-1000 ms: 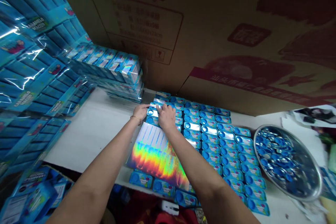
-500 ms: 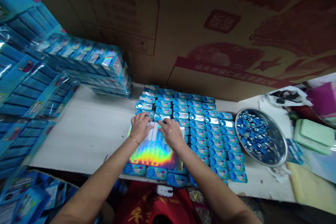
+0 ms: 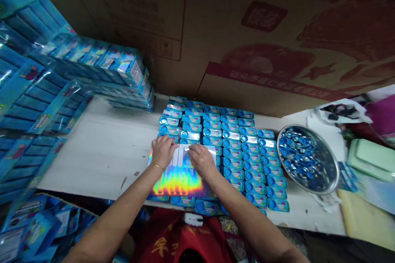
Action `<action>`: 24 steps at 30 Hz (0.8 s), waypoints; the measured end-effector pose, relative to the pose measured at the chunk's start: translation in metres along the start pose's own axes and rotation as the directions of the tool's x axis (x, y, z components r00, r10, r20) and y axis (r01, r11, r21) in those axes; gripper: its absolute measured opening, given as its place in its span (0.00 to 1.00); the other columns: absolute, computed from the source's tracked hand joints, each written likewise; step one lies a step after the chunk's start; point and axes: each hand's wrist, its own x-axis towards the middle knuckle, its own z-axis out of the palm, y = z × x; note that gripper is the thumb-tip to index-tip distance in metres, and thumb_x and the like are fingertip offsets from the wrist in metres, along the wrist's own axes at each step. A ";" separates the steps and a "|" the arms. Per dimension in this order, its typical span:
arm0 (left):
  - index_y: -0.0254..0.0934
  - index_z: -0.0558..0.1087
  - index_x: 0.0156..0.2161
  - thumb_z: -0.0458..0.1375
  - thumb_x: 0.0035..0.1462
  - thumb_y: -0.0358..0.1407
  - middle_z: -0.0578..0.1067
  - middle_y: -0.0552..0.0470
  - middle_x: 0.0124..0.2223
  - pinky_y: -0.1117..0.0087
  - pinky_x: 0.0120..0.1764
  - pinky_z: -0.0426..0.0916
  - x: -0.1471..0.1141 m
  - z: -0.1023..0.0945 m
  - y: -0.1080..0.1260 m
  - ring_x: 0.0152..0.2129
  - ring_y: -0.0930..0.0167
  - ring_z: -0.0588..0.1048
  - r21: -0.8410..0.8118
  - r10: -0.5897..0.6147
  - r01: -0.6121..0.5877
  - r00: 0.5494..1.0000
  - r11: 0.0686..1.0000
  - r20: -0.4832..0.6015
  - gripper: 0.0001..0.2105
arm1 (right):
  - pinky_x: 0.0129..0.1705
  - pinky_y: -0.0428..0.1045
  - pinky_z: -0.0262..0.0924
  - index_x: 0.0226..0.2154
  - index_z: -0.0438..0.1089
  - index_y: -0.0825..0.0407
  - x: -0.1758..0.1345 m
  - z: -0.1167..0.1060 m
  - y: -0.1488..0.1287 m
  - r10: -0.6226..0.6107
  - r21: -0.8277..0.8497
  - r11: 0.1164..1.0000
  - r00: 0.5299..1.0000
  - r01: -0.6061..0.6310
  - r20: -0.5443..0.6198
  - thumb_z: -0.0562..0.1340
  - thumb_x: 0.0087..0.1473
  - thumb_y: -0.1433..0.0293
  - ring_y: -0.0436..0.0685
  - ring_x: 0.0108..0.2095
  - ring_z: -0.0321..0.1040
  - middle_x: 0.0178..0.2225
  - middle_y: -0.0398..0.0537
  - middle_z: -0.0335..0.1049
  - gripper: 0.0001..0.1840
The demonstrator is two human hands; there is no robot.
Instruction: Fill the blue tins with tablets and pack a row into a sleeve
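Observation:
A shiny sheet (image 3: 182,176) with rainbow reflections lies over part of the rows of small blue tins (image 3: 233,162). Pale strips show near its far edge, between my two hands. My left hand (image 3: 163,152) wears a thin gold bangle at the wrist and is closed at the sheet's far edge, thumb toward the middle. My right hand (image 3: 202,160) has its fingertips pinched at the same edge, by a small white glint. Whether a loose piece is in those fingertips is too small to tell.
A metal bowl (image 3: 335,172) of small blue-and-silver pieces stands on the right. Wrapped blue boxes (image 3: 123,70) are stacked at the left, with loose blue cartons (image 3: 40,226) below. A large cardboard box (image 3: 222,28) walls off the back. A green container (image 3: 370,158) sits far right.
Both hands stay at the sheet's far edge and have shifted only slightly. The gap between the fingertips is a little wider, and a white glint now shows by the right fingertips.

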 end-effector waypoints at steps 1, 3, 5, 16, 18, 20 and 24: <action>0.38 0.67 0.28 0.51 0.52 0.43 0.70 0.49 0.32 0.63 0.37 0.53 0.000 0.000 0.000 0.33 0.65 0.65 -0.004 -0.002 0.002 1.000 1.000 0.003 0.10 | 0.45 0.52 0.54 0.35 0.67 0.53 0.002 -0.007 -0.003 0.048 0.068 0.996 0.999 -0.049 0.016 0.51 0.55 0.73 0.55 0.43 0.59 0.38 0.50 0.67 0.10; 0.38 0.67 0.28 0.51 0.52 0.43 0.70 0.49 0.32 0.63 0.37 0.53 0.000 0.000 0.000 0.33 0.65 0.65 -0.017 -0.005 0.005 1.000 1.000 0.009 0.10 | 0.42 0.50 0.55 0.32 0.67 0.52 0.007 -0.023 -0.009 0.161 0.242 0.955 0.985 -0.170 0.058 0.52 0.55 0.71 0.54 0.39 0.61 0.34 0.49 0.67 0.09; 0.38 0.68 0.28 0.51 0.52 0.43 0.71 0.49 0.32 0.62 0.38 0.53 0.000 0.000 0.000 0.34 0.65 0.65 -0.042 -0.009 0.009 1.000 0.999 0.012 0.10 | 0.37 0.48 0.56 0.28 0.66 0.52 0.013 -0.040 -0.015 0.267 0.441 0.847 0.955 -0.298 0.131 0.52 0.54 0.70 0.52 0.34 0.62 0.30 0.46 0.66 0.09; 0.33 0.70 0.40 0.46 0.52 0.50 0.73 0.44 0.38 0.66 0.37 0.63 0.008 -0.031 0.001 0.36 0.67 0.71 -0.928 -0.328 0.367 0.870 -0.066 0.367 0.22 | 0.25 0.43 0.53 0.24 0.66 0.54 0.068 -0.042 -0.022 0.553 0.869 0.005 0.726 -0.495 0.410 0.62 0.40 0.62 0.48 0.25 0.61 0.24 0.41 0.65 0.12; 0.32 0.70 0.37 0.51 0.49 0.49 0.74 0.46 0.33 0.69 0.35 0.63 0.013 -0.037 0.000 0.32 0.69 0.72 -0.903 -0.376 0.372 0.821 -0.217 0.429 0.20 | 0.23 0.43 0.52 0.23 0.67 0.54 0.071 -0.032 -0.024 0.564 0.868 -0.052 0.702 -0.495 0.434 0.64 0.37 0.62 0.47 0.23 0.61 0.22 0.41 0.64 0.12; 0.32 0.70 0.35 0.59 0.44 0.44 0.74 0.49 0.30 0.73 0.31 0.63 0.017 -0.039 -0.004 0.29 0.73 0.72 -0.903 -0.437 0.361 0.791 -0.234 0.429 0.16 | 0.22 0.42 0.52 0.23 0.67 0.54 0.073 -0.025 -0.026 0.571 0.863 -0.087 0.684 -0.498 0.453 0.64 0.37 0.62 0.47 0.23 0.61 0.20 0.40 0.64 0.12; 0.33 0.68 0.30 0.64 0.37 0.36 0.71 0.55 0.24 0.77 0.25 0.60 0.025 -0.036 -0.014 0.22 0.77 0.69 -0.898 -0.481 0.366 0.758 -0.246 0.441 0.14 | 0.21 0.42 0.50 0.23 0.67 0.54 0.080 -0.016 -0.032 0.546 0.859 -0.061 0.704 -0.508 0.455 0.64 0.36 0.63 0.46 0.21 0.59 0.18 0.40 0.63 0.12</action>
